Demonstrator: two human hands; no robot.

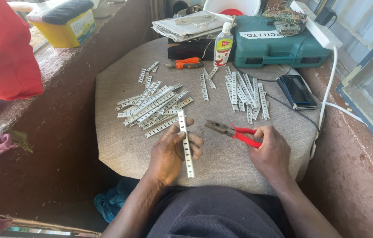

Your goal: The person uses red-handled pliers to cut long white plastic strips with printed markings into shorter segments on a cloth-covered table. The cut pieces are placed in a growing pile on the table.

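Left pile of perforated strips [151, 108] heaped loose on grey cushion [116, 145], within reach. Left hand [171, 152] closed around single white strip [186, 145], held upright over cushion's near edge, holes facing up for inspection; long, narrow, evenly punched. Right hand [270, 152] wrapped on red-handled pliers [235, 132], jaws pointing at strip. Second pile [246, 92] well apart, likely sorted.

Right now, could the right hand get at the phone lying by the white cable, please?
Probably yes: the right hand holds red-handled pliers, but the phone lies just beyond it on the cushion, with nothing between them.
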